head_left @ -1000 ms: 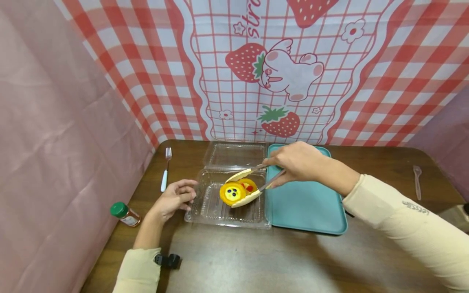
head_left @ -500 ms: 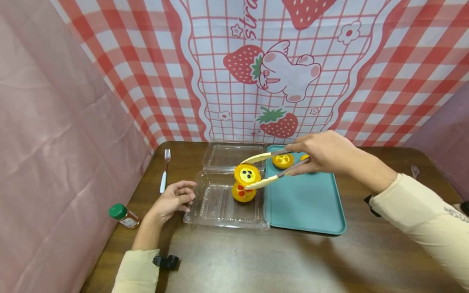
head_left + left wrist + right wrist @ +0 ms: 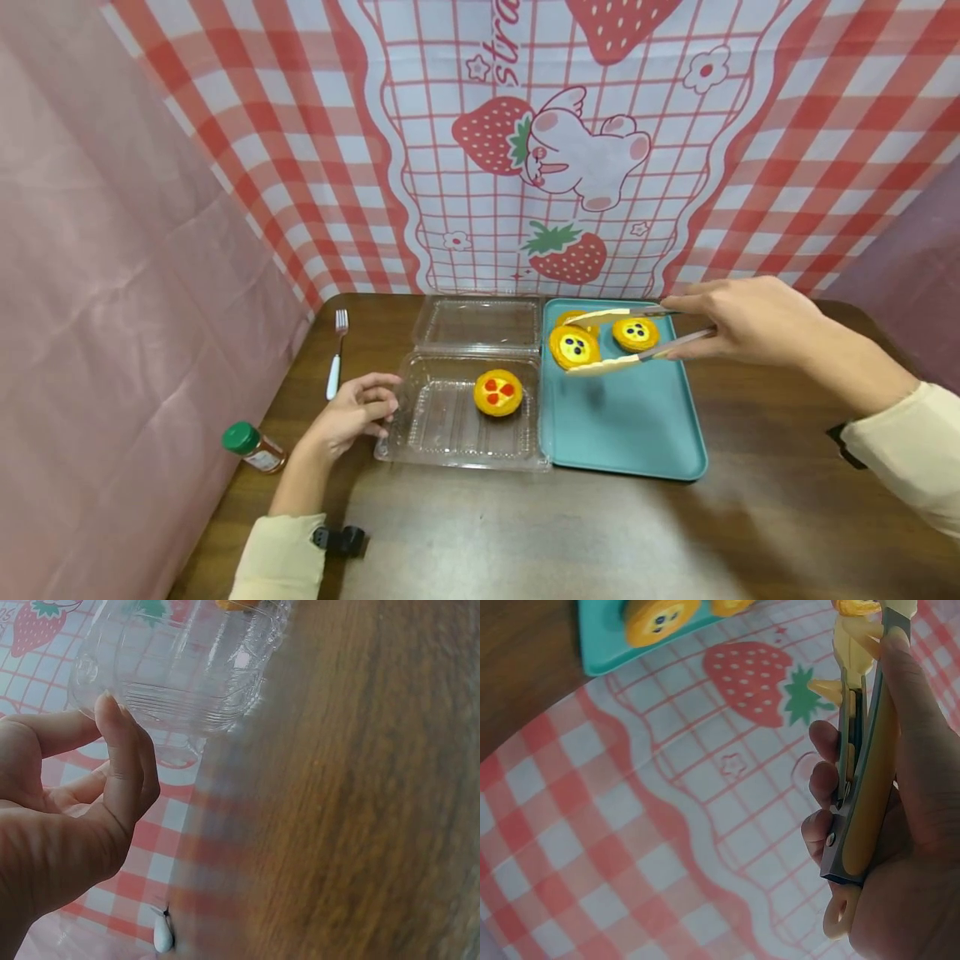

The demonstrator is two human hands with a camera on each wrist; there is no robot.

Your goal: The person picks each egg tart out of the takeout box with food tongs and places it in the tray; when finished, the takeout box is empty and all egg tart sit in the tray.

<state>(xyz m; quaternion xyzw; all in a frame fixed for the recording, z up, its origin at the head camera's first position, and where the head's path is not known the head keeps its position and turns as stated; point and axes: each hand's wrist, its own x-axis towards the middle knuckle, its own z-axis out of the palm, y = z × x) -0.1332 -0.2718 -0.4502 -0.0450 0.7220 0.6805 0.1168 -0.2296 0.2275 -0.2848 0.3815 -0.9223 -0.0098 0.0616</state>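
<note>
My right hand (image 3: 757, 321) grips metal tongs (image 3: 862, 787) with cream-coloured tips. Between the tips is a yellow egg tart (image 3: 574, 347) topped with dark blue berries, held over the left part of the teal tray (image 3: 637, 425). It partly hides another tart (image 3: 592, 327) behind it. A second berry-topped tart (image 3: 635, 334) rests on the tray, below the tongs' far arm. My left hand (image 3: 356, 414) has loosely bent fingers, the fingertips at the left edge of the clear plastic container (image 3: 180, 697). Inside that container sits a tart with red pieces (image 3: 498, 393).
The container's hinged lid (image 3: 480, 322) lies opened at the back. To the left are a fork (image 3: 335, 367) with a pale handle and a green-capped spice jar (image 3: 255, 447) on its side. A checked strawberry cloth (image 3: 337, 167) hangs behind the wooden table (image 3: 480, 533).
My right hand has carried the berry tart in the tongs rightward, from over the container to over the tray. The red-topped tart is now uncovered. My left hand has stayed put.
</note>
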